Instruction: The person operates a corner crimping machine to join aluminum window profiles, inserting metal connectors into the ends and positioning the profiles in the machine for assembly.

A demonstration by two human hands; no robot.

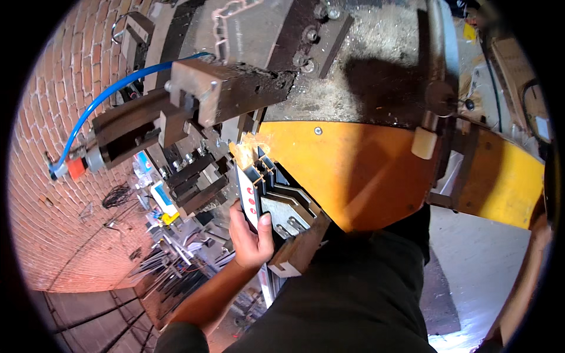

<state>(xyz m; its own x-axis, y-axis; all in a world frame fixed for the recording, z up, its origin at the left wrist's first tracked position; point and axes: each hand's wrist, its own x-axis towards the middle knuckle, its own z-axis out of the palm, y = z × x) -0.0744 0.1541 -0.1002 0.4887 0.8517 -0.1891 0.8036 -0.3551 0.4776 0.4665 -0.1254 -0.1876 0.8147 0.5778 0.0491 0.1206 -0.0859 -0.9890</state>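
Observation:
My left hand is closed round a long metal profile whose side carries white film with red round marks. The thumb lies on the near face and the fingers wrap behind. The profile's hollow cut end sits by the lower left edge of a yellow guard panel, against stepped metal supports. Its other end runs down past my wrist. My right forearm rises along the right rim toward the outer end of a second yellow panel; my right hand's fingers are not discernible there.
A pneumatic clamp with a blue air hose stands left of the guard. Above lies a worn metal machine top. A dark bar juts toward my body. Loose offcuts litter the floor beside a brick wall.

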